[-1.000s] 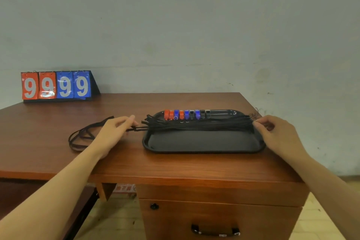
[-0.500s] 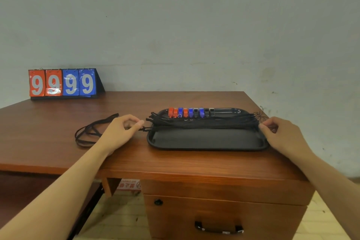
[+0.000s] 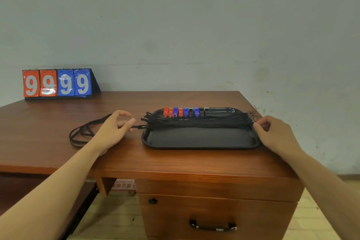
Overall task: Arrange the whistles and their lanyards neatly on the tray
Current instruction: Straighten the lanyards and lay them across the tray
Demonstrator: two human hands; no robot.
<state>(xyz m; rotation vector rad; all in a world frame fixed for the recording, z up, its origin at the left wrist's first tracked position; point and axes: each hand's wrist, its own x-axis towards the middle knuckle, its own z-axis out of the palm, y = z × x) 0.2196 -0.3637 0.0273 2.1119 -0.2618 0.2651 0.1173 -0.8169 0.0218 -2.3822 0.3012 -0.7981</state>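
Observation:
A black tray (image 3: 200,139) lies on the wooden desk. Along its far rim stands a row of several orange, blue and black whistles (image 3: 185,112). Their black lanyards (image 3: 196,122) stretch in one bundle across the tray from left to right. My right hand (image 3: 272,134) pinches the bundle's right ends at the tray's right rim. My left hand (image 3: 115,130) rests left of the tray with its fingers apart, the thumb tip touching the clip end of the bundle. One loose black lanyard (image 3: 81,134) lies looped on the desk, partly hidden under my left hand.
A flip scoreboard (image 3: 58,83) showing 9999 stands at the desk's back left against the wall. The desk's right edge (image 3: 276,161) runs just past the tray. A drawer with a black handle (image 3: 213,227) sits below the front edge.
My left hand's index finger has lifted, loosening its pinch on the left lanyard ends. My right hand keeps its grip. The tray and whistles have not moved.

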